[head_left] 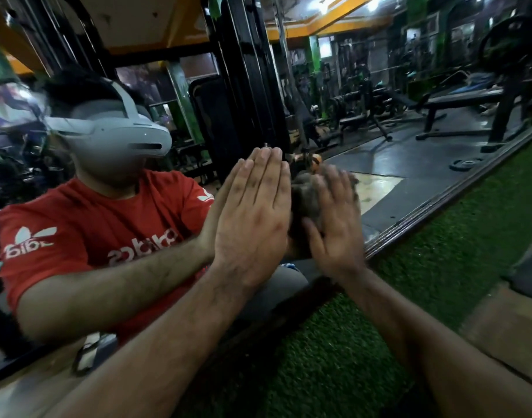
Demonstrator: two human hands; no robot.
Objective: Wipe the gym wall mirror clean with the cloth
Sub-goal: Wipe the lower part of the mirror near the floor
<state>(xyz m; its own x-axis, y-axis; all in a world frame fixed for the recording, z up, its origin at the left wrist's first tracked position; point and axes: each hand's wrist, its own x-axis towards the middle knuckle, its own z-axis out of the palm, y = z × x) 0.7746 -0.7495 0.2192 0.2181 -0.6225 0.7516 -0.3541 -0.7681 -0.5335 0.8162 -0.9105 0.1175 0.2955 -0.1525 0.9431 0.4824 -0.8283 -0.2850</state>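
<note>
The wall mirror [409, 164] fills the upper part of the head view and reflects the gym and a person in a red shirt. My left hand [252, 212] lies flat against the glass, fingers straight and together. My right hand [337, 224] presses a dark cloth [304, 203] against the mirror just right of the left hand, fingers spread and straight, blurred by motion. Most of the cloth is hidden behind the right hand.
A dark wooden frame [439, 212] edges the mirror's lower side, running diagonally. Below it is green artificial turf [349, 342]. Benches, racks and weight plates show only as reflections in the glass.
</note>
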